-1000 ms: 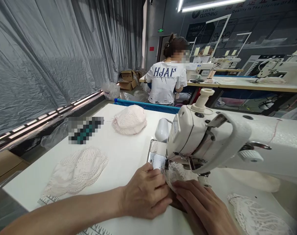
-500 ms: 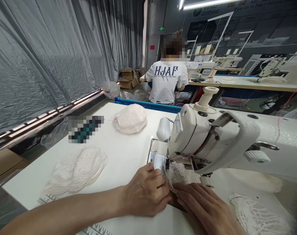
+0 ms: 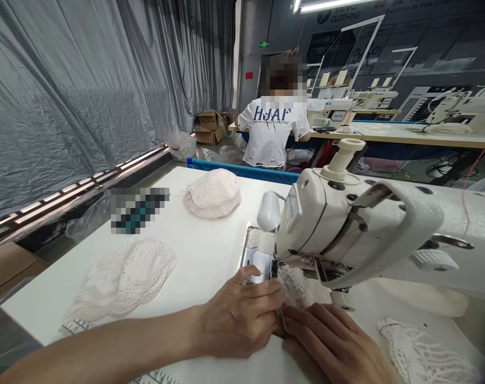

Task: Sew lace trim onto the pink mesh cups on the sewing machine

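Note:
A piece of white lace fabric [image 3: 296,284] lies under the head of the white sewing machine [image 3: 310,213], beside the metal needle plate [image 3: 256,261]. My left hand [image 3: 242,314] is at the fabric's near left edge, its fingers reaching over that edge close to the presser foot and its thumb by the plate. Against it from the right sits my right hand [image 3: 332,341], fingers pressed together on the same edge. The fingertips of both hands and part of the fabric are hidden.
A lace piece [image 3: 124,277] lies at the left of the white table [image 3: 202,256], and a pale pink cup-shaped piece [image 3: 212,193] farther back. More lace [image 3: 426,352] is at lower right. Ahead, a person in a white T-shirt [image 3: 272,130] sits at another table.
My left hand's fingers have stretched forward and to the right over the fabric edge, from a more curled grip. My right hand has stayed nearly in place. The view has shifted slightly.

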Available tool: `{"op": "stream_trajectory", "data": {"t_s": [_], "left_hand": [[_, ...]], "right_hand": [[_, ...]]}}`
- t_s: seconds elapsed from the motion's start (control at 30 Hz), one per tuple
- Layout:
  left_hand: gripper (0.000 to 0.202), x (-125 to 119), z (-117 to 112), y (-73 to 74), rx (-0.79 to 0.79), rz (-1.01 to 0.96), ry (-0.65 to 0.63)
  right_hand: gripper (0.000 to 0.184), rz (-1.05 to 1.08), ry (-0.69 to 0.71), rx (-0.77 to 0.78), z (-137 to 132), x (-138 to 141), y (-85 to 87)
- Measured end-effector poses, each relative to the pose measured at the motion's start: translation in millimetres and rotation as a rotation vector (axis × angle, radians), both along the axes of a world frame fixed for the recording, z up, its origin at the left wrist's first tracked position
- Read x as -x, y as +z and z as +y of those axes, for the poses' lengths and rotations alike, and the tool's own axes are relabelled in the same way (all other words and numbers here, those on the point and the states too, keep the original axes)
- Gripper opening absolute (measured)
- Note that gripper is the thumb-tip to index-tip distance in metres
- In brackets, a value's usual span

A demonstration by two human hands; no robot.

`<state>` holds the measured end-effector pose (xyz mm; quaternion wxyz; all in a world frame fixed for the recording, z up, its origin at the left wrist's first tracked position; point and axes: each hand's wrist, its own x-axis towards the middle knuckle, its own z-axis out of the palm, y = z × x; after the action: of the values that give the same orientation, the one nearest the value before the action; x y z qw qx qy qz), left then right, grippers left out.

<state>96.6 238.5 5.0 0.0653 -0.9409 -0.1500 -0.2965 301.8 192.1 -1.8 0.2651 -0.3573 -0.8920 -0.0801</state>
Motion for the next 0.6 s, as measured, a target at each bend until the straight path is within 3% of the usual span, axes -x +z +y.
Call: {"op": "stream_trajectory", "data": {"t_s": [0.6], "left_hand": [[0.014, 1.6, -0.1, -4.3, 0.033, 0.058, 0.021]], "right_hand": [[0.026, 0.096, 0.036, -0.003, 0.2, 6.4, 10.7]]}}
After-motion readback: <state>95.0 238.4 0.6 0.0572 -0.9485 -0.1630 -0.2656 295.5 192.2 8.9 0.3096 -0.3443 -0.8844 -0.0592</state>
